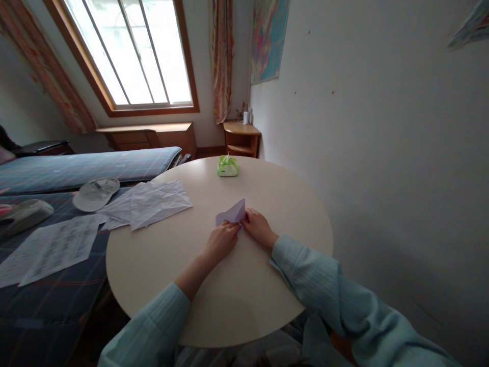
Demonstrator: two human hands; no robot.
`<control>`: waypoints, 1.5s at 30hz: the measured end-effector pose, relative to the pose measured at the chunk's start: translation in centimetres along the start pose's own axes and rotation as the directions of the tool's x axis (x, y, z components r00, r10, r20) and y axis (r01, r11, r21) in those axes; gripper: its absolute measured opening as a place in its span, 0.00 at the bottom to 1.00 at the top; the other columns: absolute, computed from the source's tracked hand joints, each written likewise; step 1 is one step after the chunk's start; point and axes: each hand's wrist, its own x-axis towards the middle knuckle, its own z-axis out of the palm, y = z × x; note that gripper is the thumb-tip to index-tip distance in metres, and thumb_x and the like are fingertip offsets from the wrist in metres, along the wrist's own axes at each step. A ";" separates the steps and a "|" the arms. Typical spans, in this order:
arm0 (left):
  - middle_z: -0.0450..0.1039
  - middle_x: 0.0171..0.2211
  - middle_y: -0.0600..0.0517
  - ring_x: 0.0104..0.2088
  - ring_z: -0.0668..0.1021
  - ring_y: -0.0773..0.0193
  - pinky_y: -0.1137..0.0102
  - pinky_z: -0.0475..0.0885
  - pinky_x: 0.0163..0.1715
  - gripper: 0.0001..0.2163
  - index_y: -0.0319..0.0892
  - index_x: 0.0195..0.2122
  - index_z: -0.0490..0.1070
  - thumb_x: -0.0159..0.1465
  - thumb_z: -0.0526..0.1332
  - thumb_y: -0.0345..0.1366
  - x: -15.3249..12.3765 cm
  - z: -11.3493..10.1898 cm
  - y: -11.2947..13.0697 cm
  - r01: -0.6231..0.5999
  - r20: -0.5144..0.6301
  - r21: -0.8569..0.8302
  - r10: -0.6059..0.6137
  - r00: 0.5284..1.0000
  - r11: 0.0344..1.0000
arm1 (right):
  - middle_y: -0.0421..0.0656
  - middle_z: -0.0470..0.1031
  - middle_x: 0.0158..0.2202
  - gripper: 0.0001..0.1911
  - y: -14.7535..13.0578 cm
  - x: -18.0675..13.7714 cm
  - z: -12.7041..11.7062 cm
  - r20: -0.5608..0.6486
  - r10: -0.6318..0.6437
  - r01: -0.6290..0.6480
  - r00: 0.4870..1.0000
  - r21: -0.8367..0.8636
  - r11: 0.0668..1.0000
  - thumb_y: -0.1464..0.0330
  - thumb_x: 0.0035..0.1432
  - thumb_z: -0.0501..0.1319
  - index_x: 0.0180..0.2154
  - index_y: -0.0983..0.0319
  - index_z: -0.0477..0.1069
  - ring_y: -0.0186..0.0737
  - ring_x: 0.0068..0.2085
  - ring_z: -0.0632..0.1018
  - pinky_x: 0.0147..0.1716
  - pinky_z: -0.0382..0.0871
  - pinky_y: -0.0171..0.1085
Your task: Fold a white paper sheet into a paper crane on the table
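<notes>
Two printed sheets [49, 250], writing too small to read, lie on the bed [57, 311], two creased sheets [156, 201] at the left of the counter [153, 265], then the left hand [221, 240] and right hand [259, 227] each grip-pinch one folded paper [232, 211] mid-counter.

1. We see one paper [231, 213], pale lilac-white and folded into a small pointed shape.
2. Its sharp tip points away from us and to the right.
3. It lies near the middle of the round tabletop [214, 290], and its near edge is hidden from us.
</notes>
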 end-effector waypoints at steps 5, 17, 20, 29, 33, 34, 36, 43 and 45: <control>0.71 0.42 0.47 0.44 0.69 0.60 0.67 0.66 0.45 0.15 0.38 0.46 0.66 0.60 0.49 0.28 0.0 0.0 0.3 0.002 -0.013 0.072 -0.001 1.000 0.997 | 0.48 0.70 0.38 0.06 -0.1 -0.1 -0.1 -0.009 0.029 -0.030 1.000 -0.013 0.999 0.72 0.56 0.52 0.36 0.66 0.64 0.38 0.39 0.70 0.37 0.60 0.33; 0.68 0.42 0.47 0.45 0.68 0.59 0.65 0.66 0.45 0.15 0.40 0.47 0.65 0.60 0.50 0.31 0.0 0.2 0.7 0.015 -0.021 0.121 -0.012 1.000 0.993 | 0.47 0.70 0.39 0.08 0.2 0.1 0.1 0.011 0.028 -0.028 1.000 -0.038 0.999 0.72 0.58 0.50 0.37 0.66 0.65 0.37 0.40 0.70 0.39 0.60 0.32; 0.68 0.42 0.46 0.45 0.67 0.58 0.64 0.66 0.45 0.15 0.40 0.49 0.64 0.61 0.50 0.32 0.1 0.2 0.8 0.009 -0.007 0.125 -0.008 1.000 0.992 | 0.47 0.70 0.40 0.07 0.2 0.1 0.0 0.013 0.030 -0.029 0.999 -0.038 0.999 0.72 0.58 0.50 0.37 0.65 0.65 0.37 0.40 0.70 0.39 0.60 0.32; 0.67 0.41 0.46 0.44 0.67 0.57 0.63 0.66 0.43 0.15 0.41 0.49 0.64 0.61 0.49 0.33 0.0 0.2 0.9 0.004 0.005 0.157 -0.005 1.000 0.988 | 0.47 0.70 0.39 0.08 0.2 0.1 0.1 0.026 0.042 -0.041 0.999 -0.048 0.998 0.72 0.58 0.49 0.38 0.65 0.65 0.37 0.40 0.71 0.38 0.60 0.32; 0.66 0.41 0.46 0.44 0.66 0.57 0.63 0.65 0.44 0.15 0.42 0.49 0.64 0.62 0.49 0.33 0.1 0.3 1.0 0.002 0.003 0.153 -0.002 1.000 0.988 | 0.47 0.70 0.40 0.09 0.3 0.1 0.2 0.021 0.039 -0.037 0.999 -0.050 0.998 0.72 0.58 0.49 0.38 0.66 0.65 0.37 0.40 0.71 0.38 0.60 0.32; 0.66 0.41 0.46 0.44 0.66 0.57 0.63 0.65 0.43 0.15 0.43 0.49 0.64 0.62 0.49 0.33 0.0 0.3 1.0 -0.001 0.003 0.152 0.000 1.000 0.988 | 0.47 0.70 0.40 0.09 0.3 0.2 0.2 0.019 0.037 -0.036 0.999 -0.050 0.998 0.72 0.58 0.49 0.38 0.66 0.65 0.37 0.40 0.71 0.38 0.60 0.32; 0.66 0.41 0.46 0.44 0.66 0.57 0.63 0.65 0.43 0.15 0.44 0.49 0.64 0.62 0.49 0.33 0.0 0.3 0.9 -0.005 0.004 0.154 0.005 1.000 0.988 | 0.47 0.70 0.39 0.09 0.3 0.2 0.2 0.014 0.031 -0.030 0.999 -0.047 0.998 0.72 0.58 0.49 0.38 0.66 0.65 0.36 0.40 0.71 0.38 0.60 0.32; 0.66 0.41 0.46 0.44 0.66 0.57 0.63 0.65 0.42 0.15 0.46 0.49 0.65 0.61 0.49 0.34 0.0 0.6 0.6 -0.028 -0.009 0.165 0.030 1.000 0.986 | 0.47 0.70 0.39 0.09 0.1 0.1 0.0 0.016 0.030 -0.030 0.999 -0.043 0.999 0.72 0.58 0.48 0.38 0.66 0.65 0.36 0.40 0.71 0.39 0.61 0.32; 0.66 0.41 0.46 0.44 0.66 0.57 0.63 0.66 0.42 0.15 0.46 0.48 0.65 0.61 0.50 0.33 0.0 0.6 0.6 -0.032 -0.013 0.172 0.035 0.999 0.985 | 0.46 0.70 0.40 0.09 0.1 0.1 -0.1 0.022 0.035 -0.034 0.999 -0.042 0.999 0.72 0.58 0.48 0.38 0.66 0.65 0.36 0.40 0.70 0.39 0.61 0.32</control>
